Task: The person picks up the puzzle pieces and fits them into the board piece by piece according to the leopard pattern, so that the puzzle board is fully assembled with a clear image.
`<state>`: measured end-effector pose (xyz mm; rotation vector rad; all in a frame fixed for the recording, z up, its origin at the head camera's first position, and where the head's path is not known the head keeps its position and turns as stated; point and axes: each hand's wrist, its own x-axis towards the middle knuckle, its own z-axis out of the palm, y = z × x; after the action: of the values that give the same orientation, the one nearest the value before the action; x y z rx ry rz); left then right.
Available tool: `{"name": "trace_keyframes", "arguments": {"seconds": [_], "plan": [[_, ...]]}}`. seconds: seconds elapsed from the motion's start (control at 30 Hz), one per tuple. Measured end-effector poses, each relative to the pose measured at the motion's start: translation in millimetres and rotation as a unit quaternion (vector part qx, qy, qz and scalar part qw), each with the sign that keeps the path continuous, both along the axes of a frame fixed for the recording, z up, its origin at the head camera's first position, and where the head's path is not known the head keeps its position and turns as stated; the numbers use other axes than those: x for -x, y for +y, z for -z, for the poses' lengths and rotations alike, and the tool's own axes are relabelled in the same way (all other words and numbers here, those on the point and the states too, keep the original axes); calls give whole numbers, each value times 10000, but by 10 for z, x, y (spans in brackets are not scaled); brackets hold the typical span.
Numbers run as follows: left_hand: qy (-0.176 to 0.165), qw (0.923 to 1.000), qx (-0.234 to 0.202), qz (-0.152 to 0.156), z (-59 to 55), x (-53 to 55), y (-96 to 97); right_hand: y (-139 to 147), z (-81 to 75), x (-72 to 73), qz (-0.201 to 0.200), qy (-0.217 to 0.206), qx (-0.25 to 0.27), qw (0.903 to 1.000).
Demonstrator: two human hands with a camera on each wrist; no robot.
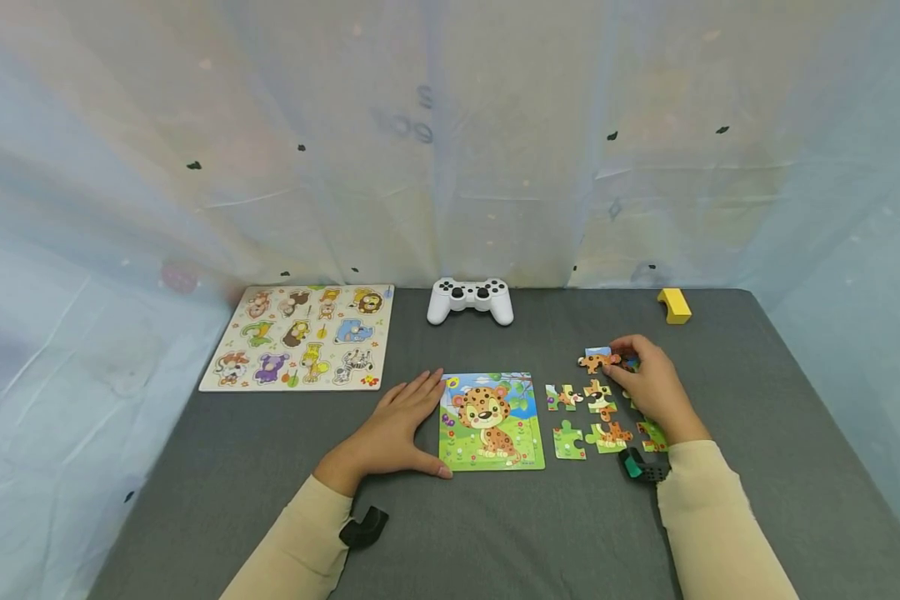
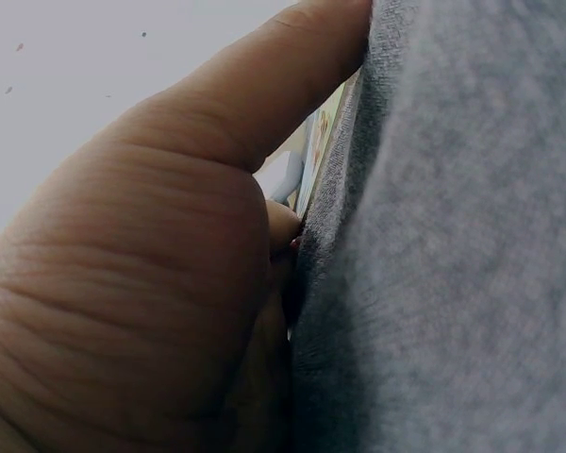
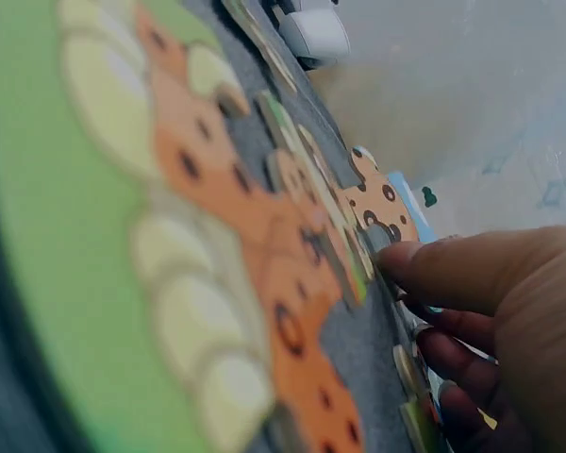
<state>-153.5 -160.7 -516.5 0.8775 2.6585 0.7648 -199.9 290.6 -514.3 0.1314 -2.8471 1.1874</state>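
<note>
My left hand [image 1: 397, 429] lies with fingers spread on the table, its fingertips and thumb right at the left edge of a square leopard picture board [image 1: 495, 462]. In the left wrist view, the left hand [image 2: 151, 245] has its thumb stretched along the grey cloth. My right hand [image 1: 656, 387] pinches a jigsaw piece [image 1: 596, 361] with orange spotted fur and a blue strip. The right wrist view shows that jigsaw piece [image 3: 387, 200] tilted up off the cloth at the thumb tip. Several loose jigsaw pieces [image 1: 568, 440] lie below and beside the right hand, some partly hidden by it.
An animal peg puzzle board [image 1: 322, 331] lies at the back left. A white game controller [image 1: 470, 300] sits at the back middle, a yellow arched block [image 1: 675, 306] at the back right. Grey cloth [image 1: 495, 533] covers the table; a pale sheet [image 1: 510, 167] hangs behind.
</note>
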Motion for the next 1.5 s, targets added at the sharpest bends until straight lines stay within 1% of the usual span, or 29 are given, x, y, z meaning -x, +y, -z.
{"name": "trace_keyframes", "arguments": {"seconds": [0.17, 0.33, 0.47, 0.57, 0.67, 0.87, 0.97, 1.13, 1.27, 1.37, 1.5], "plan": [[-18, 10000, 12, -23, -21, -4, 6, -45, -18, -14, 226, 117, 160, 9995], [-15, 10000, 16, -14, -20, 4, 11, -67, -57, -26, 444, 332, 265, 9981], [0, 10000, 27, -17, -9, 4, 9, -94, -91, -44, 518, 560, 298, 9966], [17, 10000, 23, -15, -3, 3, 10, -129, -124, -56, 501, 646, 356, 9960], [46, 10000, -3, -7, 12, 5, 12, -182, -165, -73, 419, 688, 551, 9952], [52, 9999, -126, 8, 36, -1, 10, -324, -240, -110, 105, 669, 1045, 9922], [62, 9999, -137, 1, 30, -2, 12, -402, -238, -111, -22, 546, 1248, 9907], [9, 10000, -33, -34, -6, -1, 20, -546, -194, -119, -234, 291, 1511, 9878], [11, 10000, -11, -41, -14, -2, 24, -683, -176, -146, -469, 105, 1812, 9823], [12, 10000, 20, -48, -17, -8, 21, -797, -174, -171, -609, 21, 1874, 9804], [10, 10000, 33, -57, -15, -12, 14, -950, -176, -206, -795, 33, 1697, 9823]]}}
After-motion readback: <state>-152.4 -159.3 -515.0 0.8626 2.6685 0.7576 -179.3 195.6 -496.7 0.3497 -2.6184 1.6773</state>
